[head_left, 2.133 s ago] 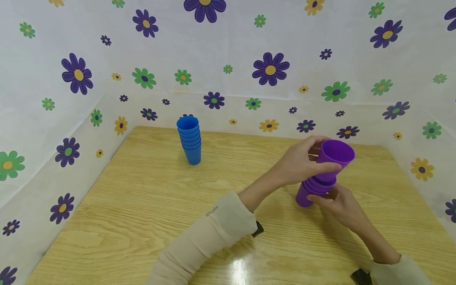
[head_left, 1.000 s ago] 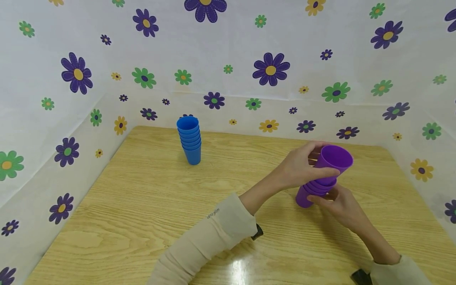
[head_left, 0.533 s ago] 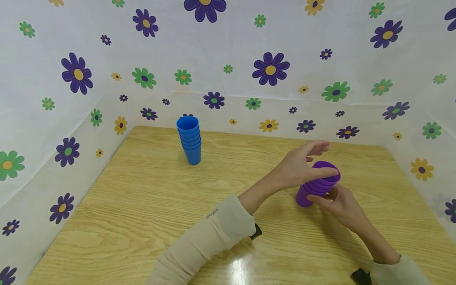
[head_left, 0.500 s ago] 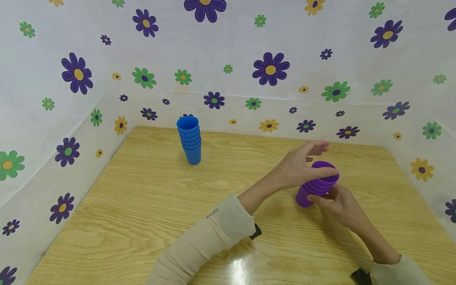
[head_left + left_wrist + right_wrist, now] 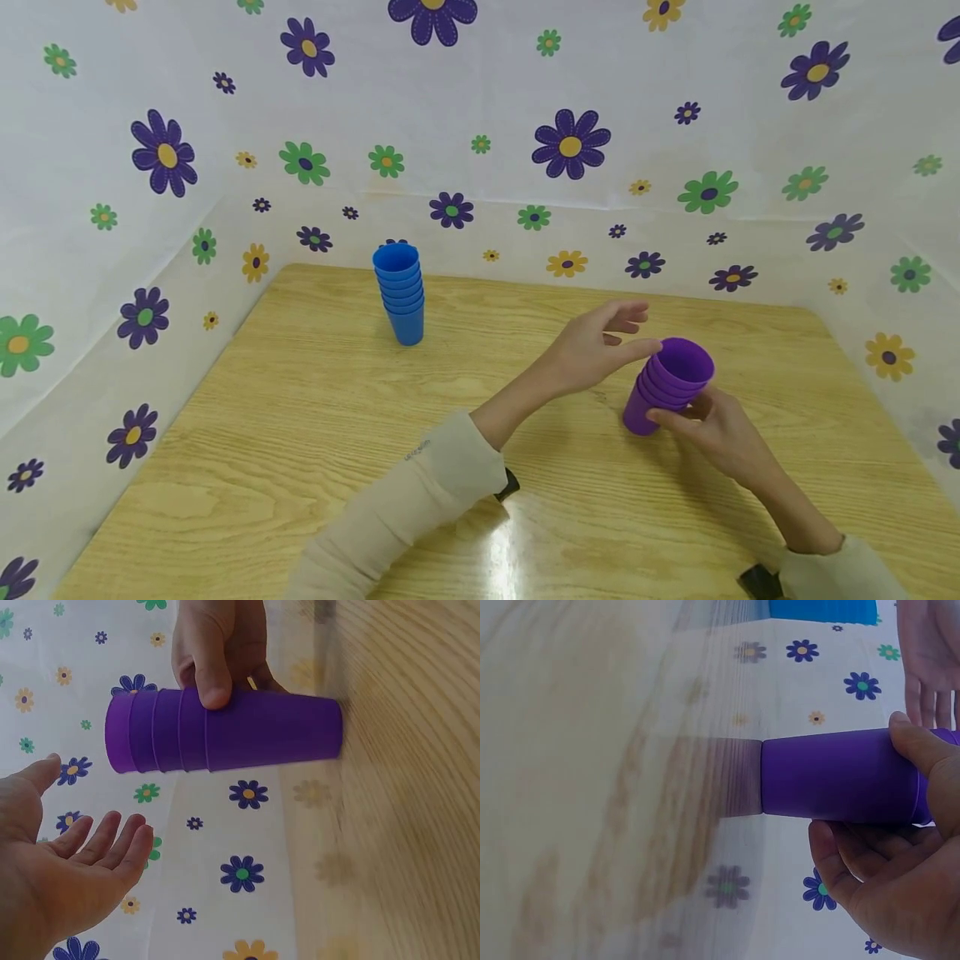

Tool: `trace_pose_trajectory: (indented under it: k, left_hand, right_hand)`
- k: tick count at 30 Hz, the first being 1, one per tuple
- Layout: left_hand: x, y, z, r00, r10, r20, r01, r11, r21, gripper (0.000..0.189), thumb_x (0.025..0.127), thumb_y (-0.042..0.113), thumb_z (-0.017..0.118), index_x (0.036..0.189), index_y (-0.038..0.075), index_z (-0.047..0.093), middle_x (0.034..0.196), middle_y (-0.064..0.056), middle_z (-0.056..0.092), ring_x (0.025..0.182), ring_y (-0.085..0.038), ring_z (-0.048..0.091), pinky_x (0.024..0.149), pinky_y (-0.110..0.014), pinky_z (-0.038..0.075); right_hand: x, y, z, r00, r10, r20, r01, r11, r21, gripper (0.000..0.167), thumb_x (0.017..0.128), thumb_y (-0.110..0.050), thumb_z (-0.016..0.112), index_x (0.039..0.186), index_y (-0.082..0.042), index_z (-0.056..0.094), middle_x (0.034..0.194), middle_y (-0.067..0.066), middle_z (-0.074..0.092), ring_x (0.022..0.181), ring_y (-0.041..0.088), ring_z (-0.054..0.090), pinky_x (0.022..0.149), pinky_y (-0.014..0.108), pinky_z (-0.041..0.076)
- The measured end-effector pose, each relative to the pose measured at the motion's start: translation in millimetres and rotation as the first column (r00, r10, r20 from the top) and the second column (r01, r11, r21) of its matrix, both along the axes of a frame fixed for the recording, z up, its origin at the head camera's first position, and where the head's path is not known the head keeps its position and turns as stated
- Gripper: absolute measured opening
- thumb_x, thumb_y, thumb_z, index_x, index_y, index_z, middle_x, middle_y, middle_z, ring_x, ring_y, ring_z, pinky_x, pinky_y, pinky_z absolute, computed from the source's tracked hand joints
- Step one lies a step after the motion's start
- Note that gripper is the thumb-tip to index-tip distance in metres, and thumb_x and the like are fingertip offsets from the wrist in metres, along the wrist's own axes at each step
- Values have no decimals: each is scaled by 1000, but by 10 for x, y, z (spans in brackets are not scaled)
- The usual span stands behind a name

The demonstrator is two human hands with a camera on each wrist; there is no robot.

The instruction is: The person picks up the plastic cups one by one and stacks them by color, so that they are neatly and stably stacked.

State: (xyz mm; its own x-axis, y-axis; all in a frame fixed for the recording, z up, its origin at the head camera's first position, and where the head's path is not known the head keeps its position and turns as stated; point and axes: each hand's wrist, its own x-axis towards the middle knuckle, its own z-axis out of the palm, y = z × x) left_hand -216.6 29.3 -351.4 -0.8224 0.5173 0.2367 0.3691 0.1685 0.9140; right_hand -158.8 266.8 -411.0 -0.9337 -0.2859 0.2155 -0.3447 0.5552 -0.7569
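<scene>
A stack of several nested purple cups [image 5: 667,385] stands upright on the table at the right, rims up. My right hand [image 5: 720,433] holds the stack from the near right side, thumb and fingers round its wall; the right wrist view shows the grip on the purple cups [image 5: 832,776] close up. My left hand [image 5: 600,346] is to the left of the stack, fingers loosely spread. In the left wrist view a gap separates the left hand [image 5: 82,862] from the purple cups [image 5: 255,729], and nothing is in its palm.
A stack of blue cups [image 5: 406,321] stands at the back left of the wooden table [image 5: 300,433]. White cloth with printed flowers [image 5: 495,100] rises along the table's back and both sides.
The upper purple cup, earlier held above the stack by my left hand, has dropped into it. The left hand has let go and moved left. My right hand has stayed in place.
</scene>
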Motion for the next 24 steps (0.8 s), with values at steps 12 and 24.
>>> trace_pose_trajectory:
  k: [12, 24]
  left_hand:
    - [-58, -464, -153, 995, 96, 15, -95, 994, -57, 62, 101, 36, 69, 154, 11, 48, 146, -9, 59, 129, -18, 58, 106, -30, 50]
    - [-47, -911, -305, 987, 155, 36, -149, 980, -132, 63, 102, 36, 67, 156, 12, 45, 148, -6, 57, 132, -22, 56, 107, -34, 49]
  right_hand:
    - [-29, -34, 2, 1000, -10, 12, 10, 1000, -4, 45, 94, -8, 77, 134, 2, 59, 121, 20, 70, 103, -4, 63, 85, 17, 53]
    - [-139, -81, 29, 999, -40, 16, 40, 999, 30, 46, 94, -13, 78, 134, 3, 59, 121, 22, 70, 101, -8, 61, 85, 14, 52]
